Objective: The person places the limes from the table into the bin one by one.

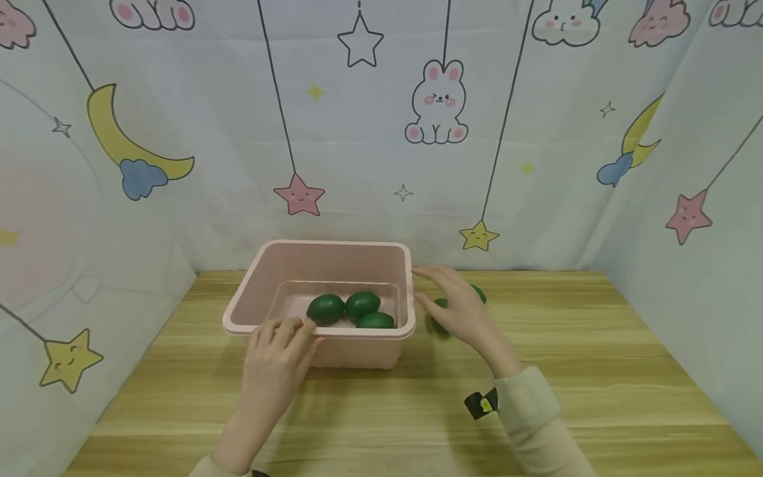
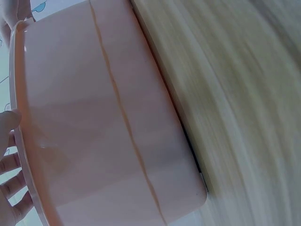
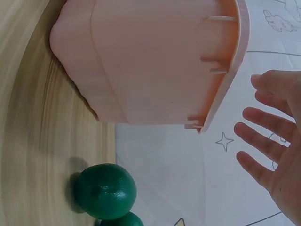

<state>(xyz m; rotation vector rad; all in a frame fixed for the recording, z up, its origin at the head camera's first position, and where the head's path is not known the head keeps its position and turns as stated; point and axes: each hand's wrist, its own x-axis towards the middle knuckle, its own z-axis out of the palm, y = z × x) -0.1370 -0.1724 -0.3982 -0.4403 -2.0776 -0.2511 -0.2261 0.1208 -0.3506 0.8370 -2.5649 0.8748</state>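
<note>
A pink plastic basin (image 1: 334, 260) stands on the table with three dark green, lime-like fruits (image 1: 362, 305) inside. At its near rim my left hand (image 1: 274, 358) holds on, fingers over the edge and thumb on the outer wall, as the left wrist view also shows. My right hand (image 1: 461, 311) is beside the right rim with its fingers spread and nothing in them. In the right wrist view these fingers stand apart from the rim. Beyond that hand lie two more green fruits (image 3: 107, 190) on the table, partly hidden by the hand in the head view.
The wood-grain table (image 1: 381, 424) ends at a pale curtain (image 1: 369, 146) printed with stars, moons and rabbits, which hangs behind and along both sides. A black wrist strap with a small yellow-green tag (image 1: 481, 404) shows by the right sleeve (image 1: 527, 397).
</note>
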